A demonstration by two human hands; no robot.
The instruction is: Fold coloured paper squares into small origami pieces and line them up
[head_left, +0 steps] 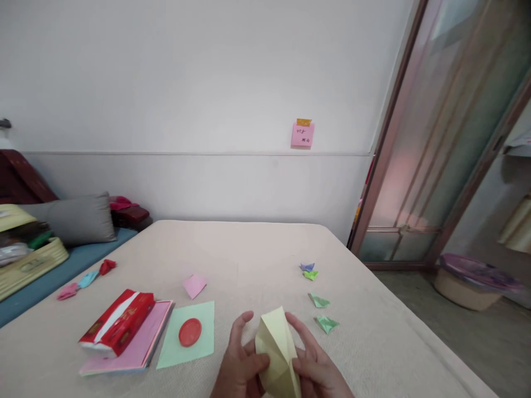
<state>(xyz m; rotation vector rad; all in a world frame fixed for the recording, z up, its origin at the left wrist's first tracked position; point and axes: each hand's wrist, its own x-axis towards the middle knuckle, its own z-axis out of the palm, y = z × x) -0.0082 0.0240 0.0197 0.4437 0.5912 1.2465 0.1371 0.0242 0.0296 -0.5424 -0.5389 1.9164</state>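
Observation:
A pale yellow piece of folded paper is held upright between both hands at the table's near edge. My left hand grips its left side, thumb on the front face and index finger raised away from it. My right hand pinches the right side with its thumb in front, the index finger reaching up beside the paper's top. The fingers behind the paper are hidden. Left of my hands lies a light green paper sheet with a red round disc on it. A pink paper square lies beyond the sheet.
Small folded papers, green and blue among them, lie to the right. A red tissue pack rests on a stack of coloured paper. Red, blue and pink folded pieces line the table's left edge.

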